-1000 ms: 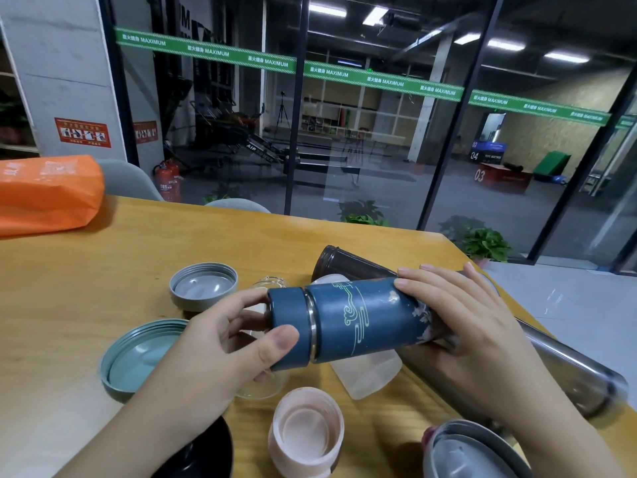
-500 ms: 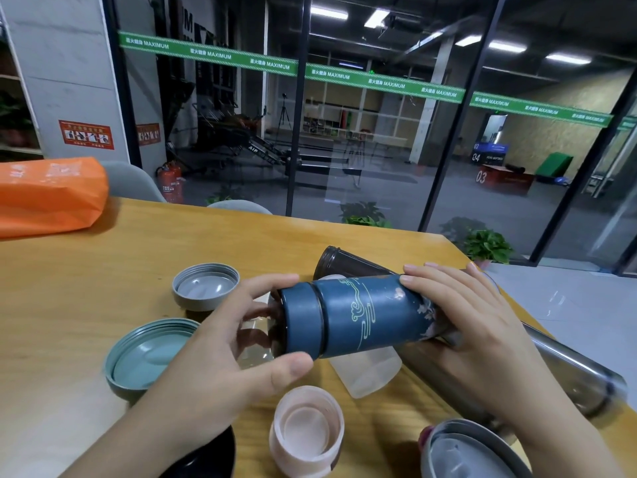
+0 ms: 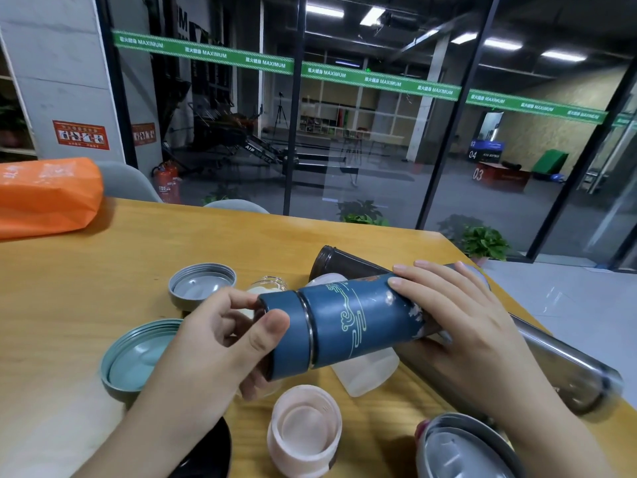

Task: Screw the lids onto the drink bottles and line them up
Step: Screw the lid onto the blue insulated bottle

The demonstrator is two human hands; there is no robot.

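A dark blue bottle with a pale green swirl pattern is held on its side above the wooden table. My right hand grips its body. My left hand has thumb and fingers around the blue lid that sits on the bottle's mouth. Loose lids lie open side up: a grey one, a larger teal one, a pink one. A dark tinted bottle, a frosted white bottle and a small clear glass jar lie partly hidden behind the blue bottle.
A long steel flask lies on its side at the right, near the table's edge. A grey lidded vessel and a black object sit at the bottom. An orange bag rests far left. A glass wall stands behind the table.
My left hand has shifted its grip around the blue lid, the thumb coming over the top. The bottle has tilted so its lid end points lower left.
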